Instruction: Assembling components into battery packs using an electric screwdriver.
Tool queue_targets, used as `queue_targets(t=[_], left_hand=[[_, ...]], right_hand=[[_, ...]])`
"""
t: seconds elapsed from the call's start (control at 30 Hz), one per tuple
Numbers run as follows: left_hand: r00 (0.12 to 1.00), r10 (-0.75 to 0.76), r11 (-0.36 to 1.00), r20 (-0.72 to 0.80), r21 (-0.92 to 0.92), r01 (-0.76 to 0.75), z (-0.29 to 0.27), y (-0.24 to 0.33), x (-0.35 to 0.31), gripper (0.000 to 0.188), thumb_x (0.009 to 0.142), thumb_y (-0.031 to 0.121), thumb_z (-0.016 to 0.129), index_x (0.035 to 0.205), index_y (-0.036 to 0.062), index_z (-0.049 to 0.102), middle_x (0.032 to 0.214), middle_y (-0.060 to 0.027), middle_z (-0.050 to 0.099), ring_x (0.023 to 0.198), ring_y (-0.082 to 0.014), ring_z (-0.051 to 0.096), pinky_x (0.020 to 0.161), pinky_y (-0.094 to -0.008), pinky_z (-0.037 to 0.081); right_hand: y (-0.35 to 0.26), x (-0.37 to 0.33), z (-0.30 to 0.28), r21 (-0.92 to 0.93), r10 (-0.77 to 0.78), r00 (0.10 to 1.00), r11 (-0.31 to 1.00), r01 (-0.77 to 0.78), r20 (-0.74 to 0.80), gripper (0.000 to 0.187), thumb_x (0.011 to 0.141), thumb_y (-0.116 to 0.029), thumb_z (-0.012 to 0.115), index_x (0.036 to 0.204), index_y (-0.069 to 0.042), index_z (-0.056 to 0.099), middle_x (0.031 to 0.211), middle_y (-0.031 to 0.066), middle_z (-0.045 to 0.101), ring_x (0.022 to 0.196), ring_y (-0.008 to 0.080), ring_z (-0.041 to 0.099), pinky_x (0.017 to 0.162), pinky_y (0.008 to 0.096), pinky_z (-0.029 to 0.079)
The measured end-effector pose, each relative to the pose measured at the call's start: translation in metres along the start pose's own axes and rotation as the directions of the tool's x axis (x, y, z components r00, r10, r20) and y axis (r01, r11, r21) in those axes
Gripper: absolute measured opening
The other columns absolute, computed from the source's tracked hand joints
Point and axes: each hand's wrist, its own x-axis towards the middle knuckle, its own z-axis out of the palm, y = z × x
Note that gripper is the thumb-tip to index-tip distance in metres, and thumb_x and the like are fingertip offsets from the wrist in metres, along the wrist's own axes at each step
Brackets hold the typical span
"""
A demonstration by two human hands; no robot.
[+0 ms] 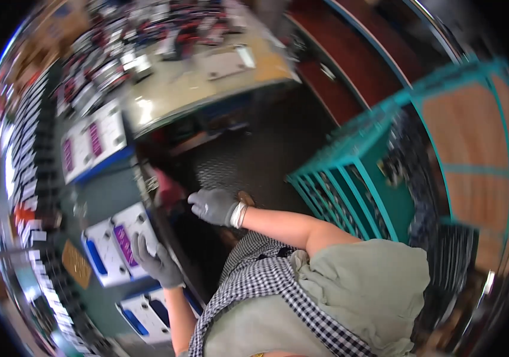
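My left hand, in a grey glove, is beside a white plate fixture with a purple label and blue handle-like parts. Its fingers are stretched out, partly over the plate's right side, and nothing shows in them; whether it touches the plate I cannot tell. My right hand, also grey-gloved with a white cuff, hangs in the air to the right of the bench edge. Its fingers point left, loosely extended, and appear to hold nothing. A second white fixture lies nearer to me, and another labelled one lies farther along the bench.
A table at the back carries a heap of small blurred parts. Racked dark pieces line the left side. To the right stands a teal slatted crate, with shelves behind it. A pink-red object is by the bench edge.
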Motion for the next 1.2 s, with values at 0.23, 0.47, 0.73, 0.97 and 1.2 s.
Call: queue_targets(t=[0.23,0.47,0.73,0.97,1.2], left_hand=[[0.912,0.301,0.944,0.280,-0.222,-0.243,0.119,0.082,-0.020,0.042,0.099,0.021,0.057,0.136,0.0019,0.051,0.138,-0.0186,0.055,0.129,-0.0392,0.049,0.113,-0.0490,0.034],[0.806,0.442,0.865,0.394,-0.424,-0.268,0.202,0.214,-0.027,0.042,0.099,0.022,0.058,0.135,0.0023,0.052,0.135,-0.0159,0.058,0.130,-0.0380,0.049,0.113,-0.0488,0.034],[0.644,0.621,0.762,0.448,-0.537,-0.362,0.250,0.289,-0.043,0.041,0.096,0.017,0.062,0.135,0.0052,0.053,0.131,-0.0148,0.059,0.122,-0.0374,0.054,0.106,-0.0476,0.041],[0.384,0.722,0.691,0.575,-0.612,-0.384,0.298,0.371,-0.088,0.036,0.090,0.008,0.065,0.125,0.0040,0.059,0.120,-0.0165,0.064,0.114,-0.0354,0.058,0.100,-0.0443,0.044],[0.191,0.777,0.617,0.600,-0.666,-0.419,0.376,0.510,-0.148,0.053,0.084,0.021,0.072,0.133,0.0114,0.053,0.140,-0.0210,0.049,0.119,-0.0405,0.055,0.096,-0.0503,0.047]], right_hand=[[0.091,-0.128,-0.029,-0.059,0.132,0.971,0.988,-0.146,-0.199,0.025,0.087,-0.027,0.062,0.106,-0.011,0.065,0.094,0.0120,0.066,0.084,0.0318,0.066,0.074,0.0460,0.052],[0.196,-0.288,-0.276,-0.230,0.348,0.409,0.455,-0.860,-0.843,0.043,0.070,-0.024,0.074,0.108,-0.014,0.060,0.099,0.0083,0.057,0.101,0.0306,0.052,0.092,0.0499,0.038],[0.313,-0.520,-0.365,0.129,0.294,-0.130,-0.023,-0.991,-0.947,0.048,0.083,-0.034,0.070,0.128,-0.020,0.060,0.121,0.0121,0.057,0.112,0.0345,0.056,0.093,0.0486,0.046],[0.385,-0.580,-0.394,0.324,0.553,-0.204,0.128,-0.937,-0.808,0.035,0.088,-0.032,0.067,0.123,-0.027,0.067,0.107,0.0205,0.061,0.099,0.0406,0.064,0.086,0.0472,0.052],[0.293,-0.505,-0.336,0.379,0.750,-0.109,0.197,-0.904,-0.652,0.030,0.085,-0.040,0.066,0.108,-0.019,0.067,0.113,0.0198,0.058,0.102,0.0412,0.061,0.085,0.0466,0.051]])
